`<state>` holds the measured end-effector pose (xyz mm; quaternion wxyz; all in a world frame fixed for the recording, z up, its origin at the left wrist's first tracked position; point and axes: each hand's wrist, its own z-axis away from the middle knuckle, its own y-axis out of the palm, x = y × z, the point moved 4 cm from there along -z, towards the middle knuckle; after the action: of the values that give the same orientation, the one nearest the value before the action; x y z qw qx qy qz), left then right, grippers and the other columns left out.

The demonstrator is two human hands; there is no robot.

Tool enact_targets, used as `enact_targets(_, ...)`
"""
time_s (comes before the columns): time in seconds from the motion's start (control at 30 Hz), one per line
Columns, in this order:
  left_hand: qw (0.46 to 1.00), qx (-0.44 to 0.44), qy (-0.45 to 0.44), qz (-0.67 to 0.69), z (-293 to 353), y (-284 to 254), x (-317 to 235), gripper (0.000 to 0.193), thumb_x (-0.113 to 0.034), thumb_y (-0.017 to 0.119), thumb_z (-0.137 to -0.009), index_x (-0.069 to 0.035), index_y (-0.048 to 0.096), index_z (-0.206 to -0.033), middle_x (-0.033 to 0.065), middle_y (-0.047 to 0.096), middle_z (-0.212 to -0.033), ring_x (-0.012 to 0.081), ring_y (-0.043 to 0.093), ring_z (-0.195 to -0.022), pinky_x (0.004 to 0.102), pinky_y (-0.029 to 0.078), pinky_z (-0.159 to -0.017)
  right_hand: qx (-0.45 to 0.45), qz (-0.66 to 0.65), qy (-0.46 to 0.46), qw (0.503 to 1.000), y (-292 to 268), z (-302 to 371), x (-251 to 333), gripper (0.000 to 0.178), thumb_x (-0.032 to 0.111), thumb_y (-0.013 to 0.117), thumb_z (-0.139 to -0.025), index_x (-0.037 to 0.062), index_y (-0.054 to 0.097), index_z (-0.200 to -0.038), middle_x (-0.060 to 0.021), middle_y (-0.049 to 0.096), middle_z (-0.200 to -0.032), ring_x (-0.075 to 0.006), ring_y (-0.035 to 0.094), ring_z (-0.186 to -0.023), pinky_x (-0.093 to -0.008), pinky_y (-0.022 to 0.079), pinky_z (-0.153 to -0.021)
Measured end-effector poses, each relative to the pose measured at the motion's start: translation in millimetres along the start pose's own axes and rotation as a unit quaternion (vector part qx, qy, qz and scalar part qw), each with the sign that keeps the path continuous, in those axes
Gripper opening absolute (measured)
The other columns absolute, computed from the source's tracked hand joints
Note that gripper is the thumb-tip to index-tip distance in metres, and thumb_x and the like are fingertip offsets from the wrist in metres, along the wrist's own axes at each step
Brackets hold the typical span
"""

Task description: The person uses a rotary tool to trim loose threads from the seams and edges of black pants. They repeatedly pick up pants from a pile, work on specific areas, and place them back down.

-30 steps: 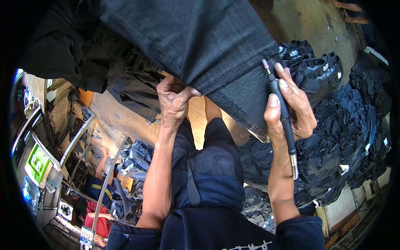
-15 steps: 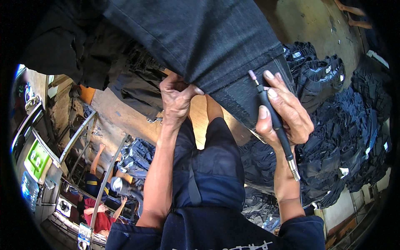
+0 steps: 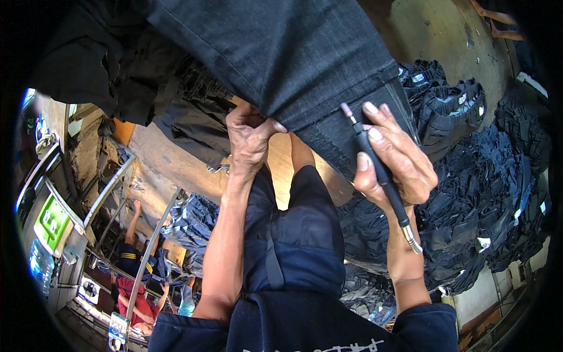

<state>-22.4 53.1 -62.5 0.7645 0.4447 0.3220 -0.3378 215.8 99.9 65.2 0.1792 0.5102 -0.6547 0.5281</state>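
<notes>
A dark denim trouser leg (image 3: 293,56) is stretched out in front of me, its hem end toward my right. My left hand (image 3: 251,136) pinches the near edge of the denim between thumb and fingers. In my right hand (image 3: 402,155) lies a pen-shaped rotary grinder (image 3: 378,164), black-bodied with a small pink stone tip and a metal coupling at the rear. The tip is over the denim beside the hem; whether it touches I cannot tell. Worn-looking, lighter scuffed marks show on the cloth near the hem.
Heaps of dark denim garments (image 3: 481,193) lie to my right, and more dark cloth (image 3: 123,76) hangs at the far left. A metal rail (image 3: 155,243), a green tray (image 3: 51,226) and a water bottle (image 3: 41,264) are at left. Another person in red (image 3: 138,302) sits beyond the rail.
My right hand with the rotary grinder has shifted slightly left across the denim. My left hand stays in place. Behind the rail, the people at lower left have moved.
</notes>
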Motion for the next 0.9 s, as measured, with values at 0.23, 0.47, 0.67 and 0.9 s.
enact_targets(0.23, 1.000, -0.015, -0.011, -0.024, 1.3, -0.3, 0.6, 0.033, 0.016, 0.077, -0.078, 0.006, 0.077, -0.109, 0.0109, 0.083, -0.099, 0.0179, 0.081, -0.086, 0.0299, 0.067, -0.083, -0.025, 0.037, 0.026, 0.999, -5.9, 3.8, -3.8, 0.029, 0.001, 0.073, -0.092, -0.0062, 0.073, -0.120, -0.0329, 0.079, -0.118, -0.0478, 0.077, -0.121, -0.0622, 0.059, -0.110)
enact_targets(0.47, 0.998, -0.018, -0.016, -0.054, 0.8, -3.2, 1.0, 0.032, 0.015, 0.078, -0.077, 0.006, 0.078, -0.108, 0.0098, 0.083, -0.096, 0.0163, 0.080, -0.083, 0.0281, 0.064, -0.082, -0.050, 0.053, 0.053, 0.996, -7.3, 7.3, -7.4, 0.028, 0.002, 0.074, -0.094, -0.0054, 0.073, -0.121, -0.0347, 0.077, -0.122, -0.0467, 0.075, -0.124, -0.0608, 0.057, -0.113)
enact_targets(0.67, 0.998, -0.029, -0.030, -0.057, 0.2, 1.6, -3.1, 0.030, 0.015, 0.078, -0.077, 0.005, 0.077, -0.105, 0.0086, 0.082, -0.094, 0.0145, 0.077, -0.079, 0.0274, 0.062, -0.077, -0.105, 0.052, 0.060, 0.991, -8.8, 6.3, -10.6, 0.031, 0.000, 0.079, -0.087, -0.0082, 0.076, -0.116, -0.0333, 0.079, -0.115, -0.0463, 0.078, -0.120, -0.0605, 0.059, -0.111)
enact_targets(0.9, 0.997, -0.007, -0.029, -0.073, 11.7, -2.9, -9.4, 0.022, 0.007, 0.085, -0.084, 0.004, 0.077, -0.105, 0.0083, 0.081, -0.095, 0.0139, 0.076, -0.084, 0.0286, 0.061, -0.080, -0.288, -0.050, 0.194, 0.936, -24.3, 10.5, -26.2, 0.038, 0.023, 0.049, -0.121, -0.0091, 0.064, -0.134, -0.0264, 0.075, -0.128, -0.0327, 0.076, -0.120, -0.0486, 0.060, -0.113)
